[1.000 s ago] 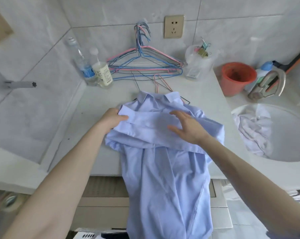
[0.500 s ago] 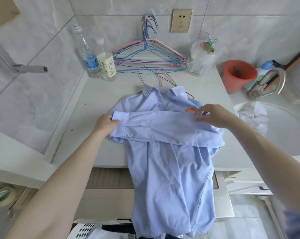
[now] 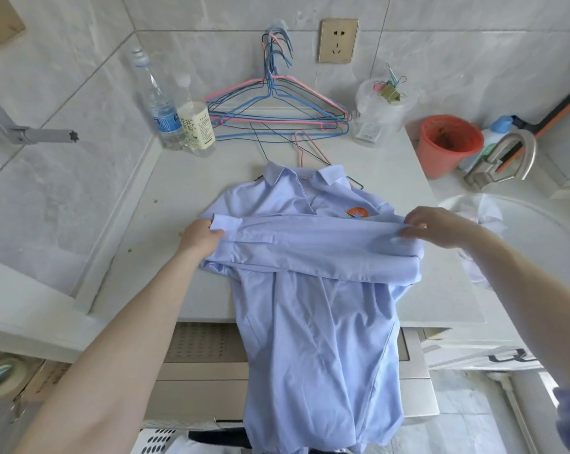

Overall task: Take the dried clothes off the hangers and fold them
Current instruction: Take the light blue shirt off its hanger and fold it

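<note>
A light blue long-sleeved shirt (image 3: 313, 309) lies collar-up on the white countertop (image 3: 178, 198), its lower half hanging over the front edge. One sleeve is folded flat across the chest. My left hand (image 3: 200, 237) grips the cuff end of that sleeve at the shirt's left side. My right hand (image 3: 441, 226) pinches the sleeve at the shoulder fold on the right. An orange badge (image 3: 357, 212) shows on the chest. A thin wire hanger (image 3: 309, 152) lies under the collar, mostly hidden.
A stack of pink, blue and black wire hangers (image 3: 277, 116) leans on the back wall. Two bottles (image 3: 178, 119) stand at the back left. A clear tub with clips (image 3: 380, 109), an orange bucket (image 3: 447, 145), a tap (image 3: 503, 158) and a sink holding white cloth (image 3: 486, 217) are right.
My right hand slid from the middle of the folded sleeve out to the right shoulder, stretching the sleeve straight. The left hand kept hold of the cuff. The orange badge came into view.
</note>
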